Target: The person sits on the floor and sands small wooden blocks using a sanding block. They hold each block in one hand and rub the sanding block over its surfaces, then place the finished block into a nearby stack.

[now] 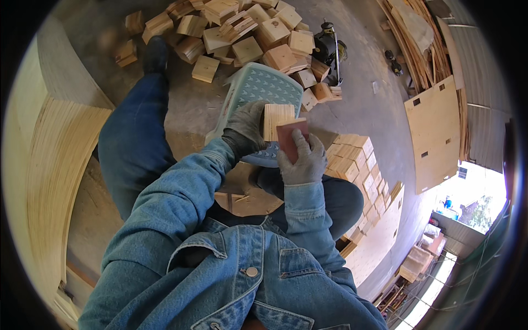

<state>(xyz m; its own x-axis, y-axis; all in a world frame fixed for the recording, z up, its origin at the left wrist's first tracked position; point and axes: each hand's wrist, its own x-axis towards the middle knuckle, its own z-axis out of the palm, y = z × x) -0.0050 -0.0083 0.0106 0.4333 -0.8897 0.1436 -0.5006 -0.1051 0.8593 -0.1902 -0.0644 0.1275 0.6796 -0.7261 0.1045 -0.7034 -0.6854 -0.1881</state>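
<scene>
Gripped in my gloved left hand (246,127) is a plywood block (278,114), its layered edges showing, held over a pale green plastic stool (264,82) with a patterned top. My gloved right hand (303,159) closes around a flat sanding block (288,137) with a reddish-brown face and a thin wooden edge. The sanding block overlaps the near right corner of the plywood block; whether the two touch I cannot tell. Both hands are close together above the stool, between my knees.
Beyond the stool lies a loose heap of wooden blocks (247,49), with a black power tool (330,47) at its right. Neatly stacked blocks (360,170) stand by my right knee. Tall plywood sheets (60,154) rise at left; boards (434,132) lean at far right.
</scene>
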